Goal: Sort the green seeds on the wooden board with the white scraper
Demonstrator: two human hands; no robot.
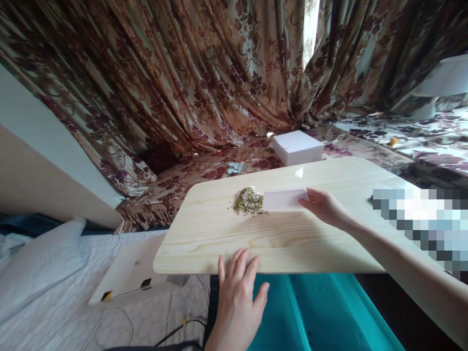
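Observation:
A loose heap of small green and white grains [248, 201] lies on the pale wooden tabletop [212, 239], with a few grains strewn around it. Against the heap's right side is a flat white rectangular piece [281, 200], perhaps a box lid or shallow tray; its exact kind I cannot tell. My right hand [320, 207] grips this piece by its right end, thumb in front. At the table's near edge, my left hand [239, 287] rests with fingers spread on the wood, holding nothing.
Behind the table stands a white box [298, 147] near a pale blue cloth [235, 167]. A blurred-out object [427, 224] sits on the table's right. Below the near edge is a teal plastic surface [314, 312]. A flat white box [127, 268] lies on the bed at left.

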